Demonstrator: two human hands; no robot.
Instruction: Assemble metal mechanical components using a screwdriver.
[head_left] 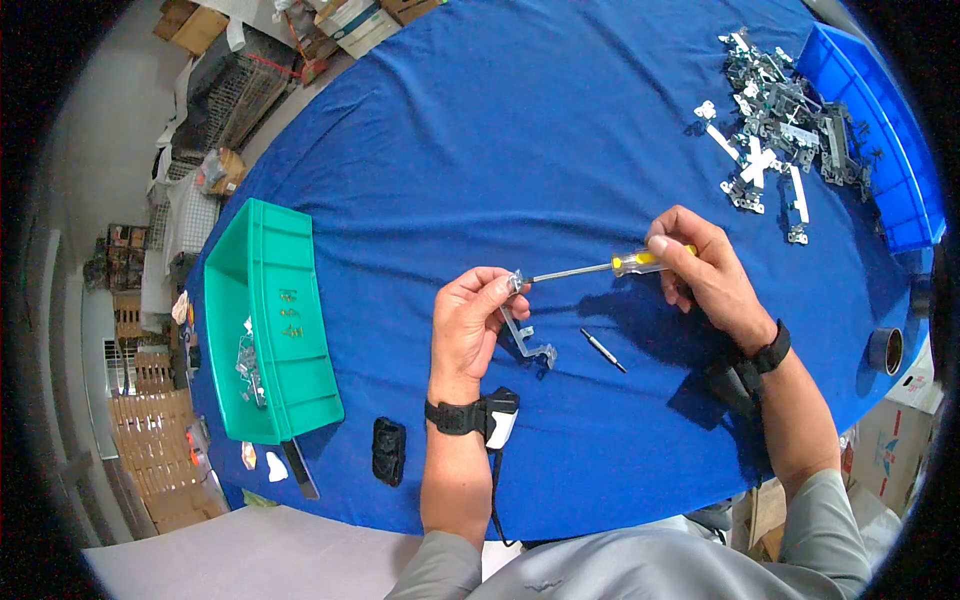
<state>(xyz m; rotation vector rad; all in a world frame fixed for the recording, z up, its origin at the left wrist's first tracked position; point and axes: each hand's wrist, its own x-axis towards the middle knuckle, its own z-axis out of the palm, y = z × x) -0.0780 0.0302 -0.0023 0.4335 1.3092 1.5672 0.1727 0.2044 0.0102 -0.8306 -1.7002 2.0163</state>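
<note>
My left hand [468, 320] pinches a small bent metal bracket [519, 335] by its upper end. The bracket's long arm hangs down below my fingers, its lower end near the blue cloth. In my right hand [700, 265] is a screwdriver [632, 263] with a clear and yellow handle. Its shaft runs left, and the tip meets the bracket's upper end beside my left thumb. Whether a screw sits at the tip is too small to tell. A short silver and black double-ended bit [603, 350] lies on the cloth below the screwdriver.
A green bin [290, 370] with some metal parts stands at left. Beside it lie a black object [388, 451] and a dark flat bar [300, 470]. At far right, many metal brackets [790, 130] are heaped against a blue bin [870, 130]. A tape roll [886, 351] sits near the right edge.
</note>
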